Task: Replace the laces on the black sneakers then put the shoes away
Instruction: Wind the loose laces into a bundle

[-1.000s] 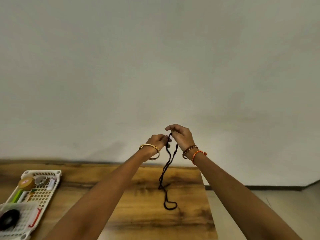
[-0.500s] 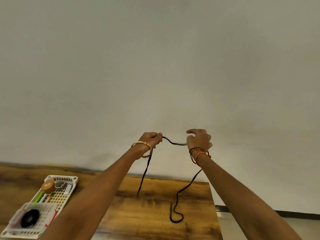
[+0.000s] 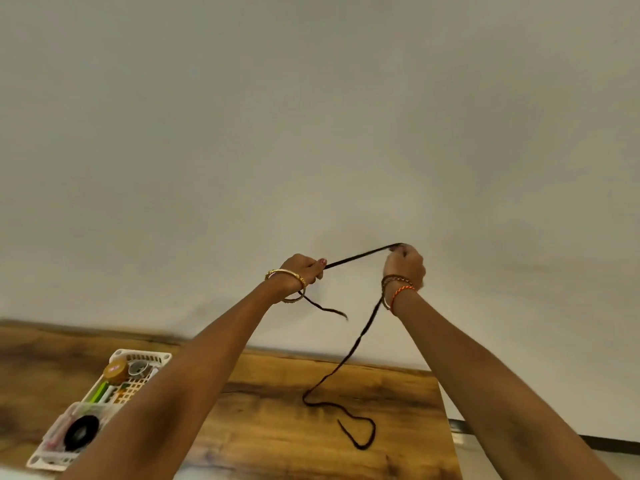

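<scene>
A black shoelace [image 3: 360,257] stretches taut between my two raised hands in front of the wall. My left hand [image 3: 304,268] pinches one part of it, and a short free end dangles below that wrist. My right hand [image 3: 403,263] grips the lace higher up. From there the long remainder hangs down and curls on the wooden table [image 3: 277,424]. No sneakers are in view.
A white plastic basket [image 3: 145,358] sits at the table's left, holding a roll of black tape, a yellow-lidded jar and small items. The table's right edge drops off to the floor. A plain pale wall fills the background.
My hands have moved apart, pulling the lace straight between them. The left-hand end has shortened and lifted off the table. The view has tilted slightly.
</scene>
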